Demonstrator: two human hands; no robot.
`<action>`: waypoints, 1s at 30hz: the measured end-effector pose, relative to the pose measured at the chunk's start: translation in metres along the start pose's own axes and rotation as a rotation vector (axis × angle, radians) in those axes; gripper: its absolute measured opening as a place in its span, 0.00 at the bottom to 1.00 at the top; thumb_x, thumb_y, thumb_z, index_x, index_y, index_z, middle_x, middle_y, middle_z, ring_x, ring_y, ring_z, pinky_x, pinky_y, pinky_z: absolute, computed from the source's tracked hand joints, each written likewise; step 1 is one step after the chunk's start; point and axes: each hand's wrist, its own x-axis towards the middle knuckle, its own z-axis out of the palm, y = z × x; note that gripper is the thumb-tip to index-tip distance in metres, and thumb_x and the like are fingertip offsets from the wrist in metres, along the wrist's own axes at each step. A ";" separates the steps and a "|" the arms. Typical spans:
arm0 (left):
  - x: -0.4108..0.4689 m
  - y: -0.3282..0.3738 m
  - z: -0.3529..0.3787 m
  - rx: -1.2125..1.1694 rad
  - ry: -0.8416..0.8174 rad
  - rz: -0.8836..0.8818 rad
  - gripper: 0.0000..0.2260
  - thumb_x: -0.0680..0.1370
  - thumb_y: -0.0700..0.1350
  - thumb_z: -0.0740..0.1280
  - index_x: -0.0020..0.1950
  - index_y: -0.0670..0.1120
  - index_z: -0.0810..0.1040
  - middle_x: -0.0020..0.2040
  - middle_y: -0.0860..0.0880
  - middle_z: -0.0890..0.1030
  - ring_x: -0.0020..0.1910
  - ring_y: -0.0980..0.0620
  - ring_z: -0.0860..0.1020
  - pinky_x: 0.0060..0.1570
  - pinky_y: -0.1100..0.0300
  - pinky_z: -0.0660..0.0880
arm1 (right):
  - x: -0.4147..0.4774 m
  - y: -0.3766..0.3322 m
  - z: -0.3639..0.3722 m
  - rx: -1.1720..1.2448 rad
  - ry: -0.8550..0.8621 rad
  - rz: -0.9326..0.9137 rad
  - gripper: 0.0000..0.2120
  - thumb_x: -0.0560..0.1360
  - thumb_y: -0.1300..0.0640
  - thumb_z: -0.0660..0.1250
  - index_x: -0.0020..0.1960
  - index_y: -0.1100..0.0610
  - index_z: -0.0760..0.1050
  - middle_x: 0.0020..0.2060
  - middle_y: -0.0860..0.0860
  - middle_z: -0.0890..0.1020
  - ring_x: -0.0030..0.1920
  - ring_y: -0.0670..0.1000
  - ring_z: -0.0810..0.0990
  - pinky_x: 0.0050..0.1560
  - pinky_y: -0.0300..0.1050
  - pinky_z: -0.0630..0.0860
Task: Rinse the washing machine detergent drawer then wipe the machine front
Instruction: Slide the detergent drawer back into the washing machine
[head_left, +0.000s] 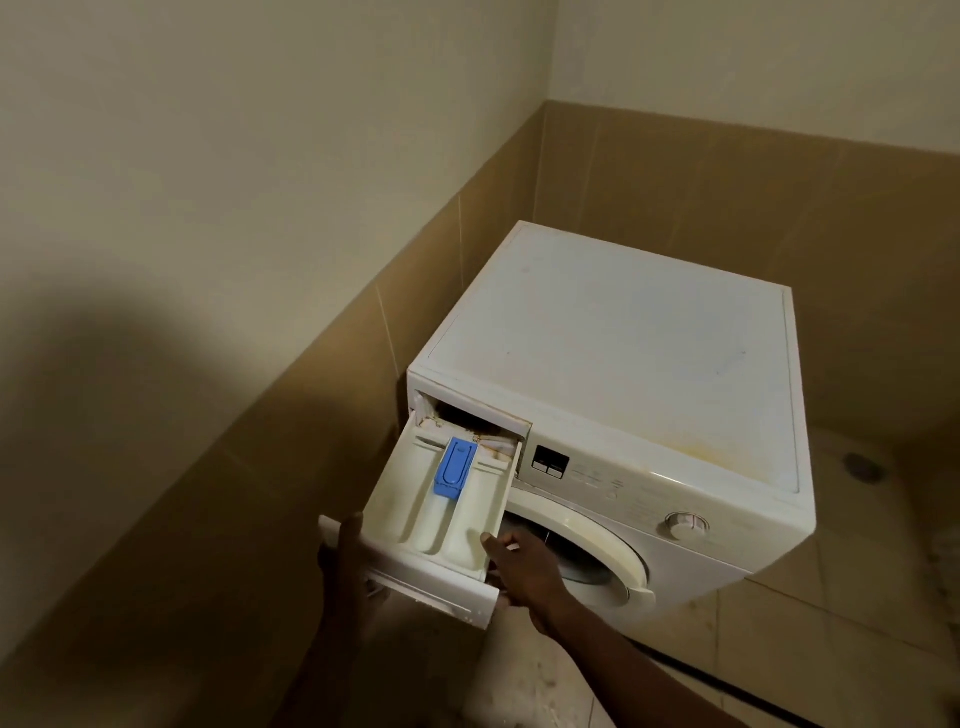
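Head view, lower centre: the left hand (347, 545) has its grip clamped on the left front corner of the drawer (396, 499). The drawer's long axis runs from both hands up and slightly right into the slot (470, 411) of the washing machine (613, 364), its back end inside. No liquid shows in its troughs. A blue cap (455, 470) sits in the middle one, with brown stains behind. The right hand (522, 569) grips the right front corner. Freeing it likely needs a pull toward lower left.
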 end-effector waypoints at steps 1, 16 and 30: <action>0.005 0.000 -0.001 0.000 -0.011 -0.002 0.24 0.79 0.52 0.65 0.73 0.50 0.65 0.55 0.48 0.75 0.55 0.44 0.76 0.39 0.51 0.79 | 0.005 -0.002 0.002 -0.015 0.016 0.001 0.13 0.78 0.50 0.65 0.52 0.61 0.73 0.40 0.52 0.79 0.34 0.45 0.80 0.25 0.36 0.74; 0.096 0.010 -0.003 0.010 -0.099 -0.219 0.27 0.77 0.59 0.64 0.74 0.53 0.66 0.66 0.39 0.74 0.62 0.36 0.75 0.52 0.46 0.77 | 0.055 -0.023 0.042 -0.058 0.141 0.080 0.07 0.79 0.55 0.64 0.54 0.58 0.72 0.50 0.57 0.79 0.44 0.55 0.83 0.34 0.44 0.82; 0.109 -0.008 0.001 0.008 -0.053 -0.245 0.28 0.76 0.58 0.66 0.74 0.54 0.63 0.67 0.39 0.74 0.62 0.35 0.75 0.63 0.35 0.72 | 0.074 -0.014 0.047 -0.429 0.291 -0.074 0.06 0.80 0.55 0.62 0.44 0.55 0.70 0.42 0.50 0.78 0.42 0.50 0.79 0.44 0.43 0.80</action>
